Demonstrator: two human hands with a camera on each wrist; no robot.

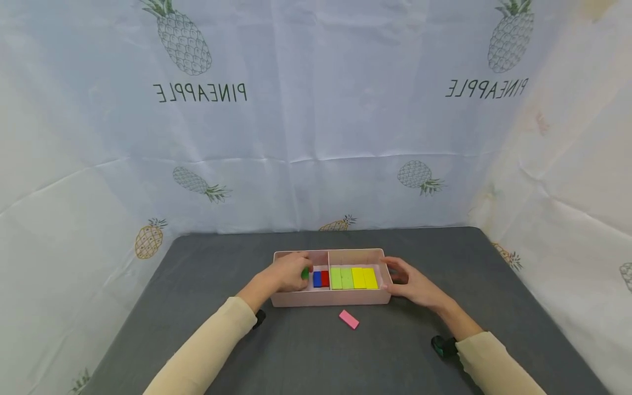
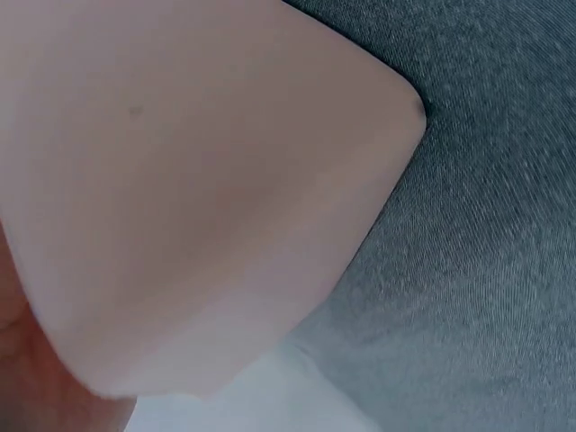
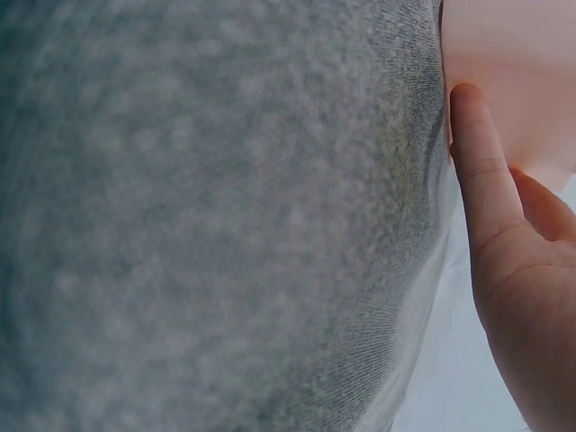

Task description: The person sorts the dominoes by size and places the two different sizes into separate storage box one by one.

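A pink two-compartment box [image 1: 332, 298] lies on the dark table. My left hand [image 1: 288, 272] reaches into its left compartment and pinches a green block [image 1: 305, 273]; most of that block is hidden by the fingers. Beside it in the same compartment are a blue block [image 1: 317, 279] and a red block [image 1: 325, 278]. The right compartment holds light green blocks [image 1: 342, 278] and yellow blocks [image 1: 364, 278], laid side by side. At the box's right end, my right hand [image 1: 415, 282] touches the rim and wall, its thumb [image 3: 481, 153] straight against the outside.
A loose pink block [image 1: 349, 319] lies on the grey table [image 1: 212, 274] in front of the box. A white cloth with pineapple prints [image 1: 306, 126] hangs behind the table and along both sides. Dark wrist devices [image 1: 444, 346] sit at both wrists.
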